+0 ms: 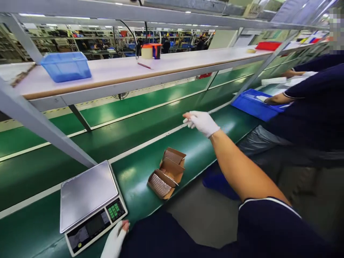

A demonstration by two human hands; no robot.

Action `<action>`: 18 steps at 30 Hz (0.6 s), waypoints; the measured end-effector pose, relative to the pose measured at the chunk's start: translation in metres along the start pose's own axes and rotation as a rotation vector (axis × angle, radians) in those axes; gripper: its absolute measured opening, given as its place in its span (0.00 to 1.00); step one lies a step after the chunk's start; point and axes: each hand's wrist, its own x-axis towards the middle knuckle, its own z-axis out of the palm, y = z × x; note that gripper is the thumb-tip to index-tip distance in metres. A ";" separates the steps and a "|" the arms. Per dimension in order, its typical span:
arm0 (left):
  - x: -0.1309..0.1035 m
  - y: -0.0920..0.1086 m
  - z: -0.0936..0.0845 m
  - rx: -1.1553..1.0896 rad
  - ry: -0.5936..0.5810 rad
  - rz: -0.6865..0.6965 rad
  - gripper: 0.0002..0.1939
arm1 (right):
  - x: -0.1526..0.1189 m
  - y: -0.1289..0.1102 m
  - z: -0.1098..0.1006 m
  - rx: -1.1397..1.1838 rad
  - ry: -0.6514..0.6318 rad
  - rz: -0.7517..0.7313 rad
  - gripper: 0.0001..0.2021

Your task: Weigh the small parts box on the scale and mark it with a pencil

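Long green conveyor tabletop (150, 118) w/ white lane stripes, running left to right across view. Pale shelf on grey metal frame (129, 73) above it, carrying translucent blue plastic bin (66, 66), tape roll and orange-lidded cup further back. Co-worker in dark navy top (314, 107) at right, forearm resting in blue plastic tray (255, 105) on tabletop. Grey digital weighing scale w/ steel platter and green keypad (90, 204) at near edge, left of centre; platter bare. Small open brown cardboard box, flaps up (168, 172), lying on tabletop just right of scale, near front edge, apart from both hands. Right hand (201, 122), white glove, arm stretched out over tabletop, well beyond box; fingers loosely curled, nothing seen in grip, not touching belt as far as visible. Left hand (115, 242), white fingerless glove, low at near edge, bare fingertip touching front right corner of scale below keypad; mostly cropped by frame, so spread or closed: cannot tell.
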 end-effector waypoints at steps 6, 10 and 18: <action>0.056 0.074 0.095 -0.161 -0.372 -0.029 0.30 | -0.039 0.179 0.027 0.158 0.005 0.519 0.14; 0.076 0.088 0.135 -0.289 -0.325 -0.170 0.31 | -0.069 0.230 0.075 0.259 -0.165 0.607 0.19; 0.079 0.092 0.144 -0.480 -0.176 -0.287 0.36 | -0.111 0.265 0.105 0.372 -0.328 0.648 0.23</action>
